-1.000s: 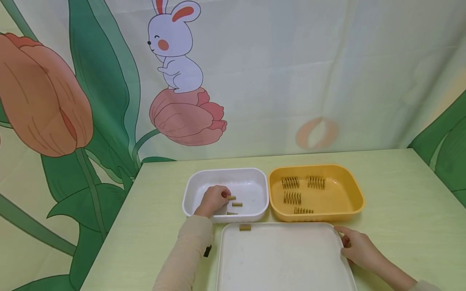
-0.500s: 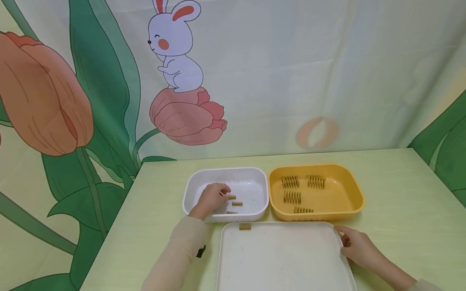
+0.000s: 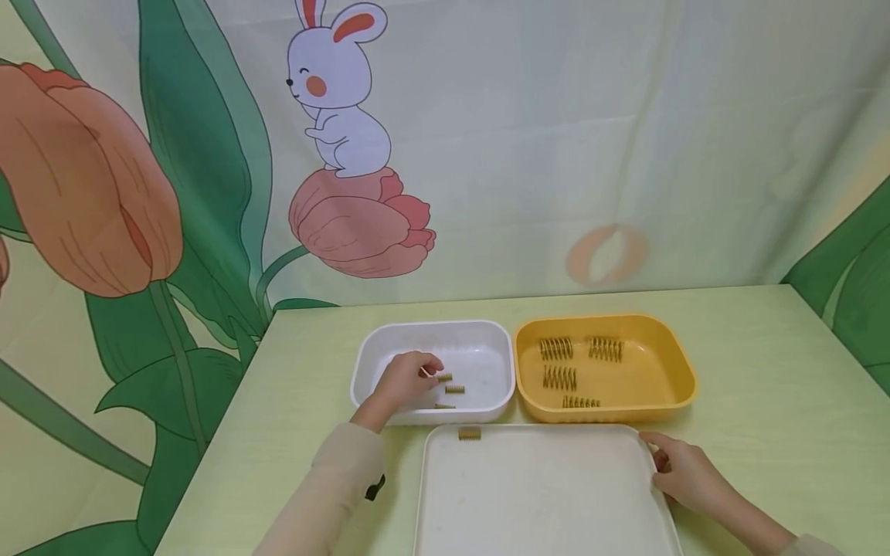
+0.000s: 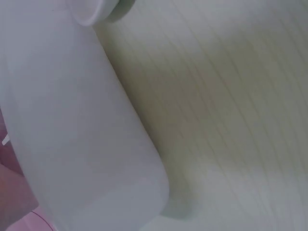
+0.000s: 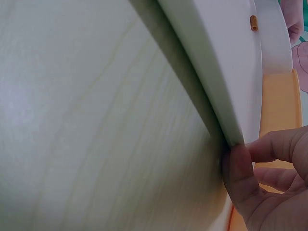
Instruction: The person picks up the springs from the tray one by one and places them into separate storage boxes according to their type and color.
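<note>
In the head view my left hand reaches into the white bin. Its thumb and index finger are parted right at the left end of a small brass-coloured coil spring. Close by lie two more small springs, one in the middle and another at the near wall. My right hand grips the far right corner of a white tray, and the right wrist view shows its thumb and fingers pinching the rim. A small spring rests on the tray's far left part.
A yellow bin with several larger coil springs stands against the white bin's right side. Both bins sit just beyond the tray on the pale green table. A printed curtain hangs behind the table.
My left forearm has swung to the left while the hand stays in the white bin, and the index finger has lifted a little. The springs, tray and right hand keep their places.
</note>
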{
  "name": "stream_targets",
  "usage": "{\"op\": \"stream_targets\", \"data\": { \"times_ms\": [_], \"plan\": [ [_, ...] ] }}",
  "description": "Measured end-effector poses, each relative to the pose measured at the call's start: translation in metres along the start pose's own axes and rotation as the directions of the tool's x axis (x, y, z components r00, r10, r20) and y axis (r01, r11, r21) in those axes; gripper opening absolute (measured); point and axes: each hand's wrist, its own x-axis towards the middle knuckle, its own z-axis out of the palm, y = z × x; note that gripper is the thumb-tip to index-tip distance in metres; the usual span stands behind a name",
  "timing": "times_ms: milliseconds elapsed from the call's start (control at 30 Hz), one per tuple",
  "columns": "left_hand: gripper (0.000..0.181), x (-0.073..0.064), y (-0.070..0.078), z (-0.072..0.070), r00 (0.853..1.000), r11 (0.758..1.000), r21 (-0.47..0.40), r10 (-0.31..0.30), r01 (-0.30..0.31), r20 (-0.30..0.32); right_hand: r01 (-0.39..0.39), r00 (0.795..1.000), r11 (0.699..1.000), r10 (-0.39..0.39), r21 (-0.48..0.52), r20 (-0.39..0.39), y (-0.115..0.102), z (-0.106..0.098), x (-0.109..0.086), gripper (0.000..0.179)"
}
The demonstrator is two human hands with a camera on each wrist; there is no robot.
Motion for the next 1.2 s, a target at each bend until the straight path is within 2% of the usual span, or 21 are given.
{"op": "stream_targets", "data": {
  "times_ms": [267, 533, 833, 1200],
  "plan": [
    [0.012, -0.006, 0.002, -0.002, 0.998, 0.998, -0.012, 0.057, -0.057, -0.013, 0.004, 1.000, 1.000, -0.004, 0.000, -0.004, -0.001, 0.000, -0.001, 0.058],
    [0.010, -0.017, 0.007, -0.003, 0.996, 0.995, -0.062, 0.080, -0.083, -0.049, 0.019, 1.000, 1.000, -0.019, 0.003, -0.004, -0.002, 0.000, -0.002, 0.058],
    [0.012, -0.025, 0.013, -0.004, 0.995, 0.991, -0.086, 0.098, -0.101, -0.038, 0.022, 1.000, 1.000, -0.022, 0.011, 0.000, -0.003, -0.001, -0.003, 0.058],
    [0.009, -0.035, 0.020, -0.004, 0.978, 0.973, -0.102, 0.201, -0.206, -0.055, 0.022, 1.000, 1.000, -0.022, 0.012, -0.001, -0.004, -0.001, -0.004, 0.057]
  ]
}}
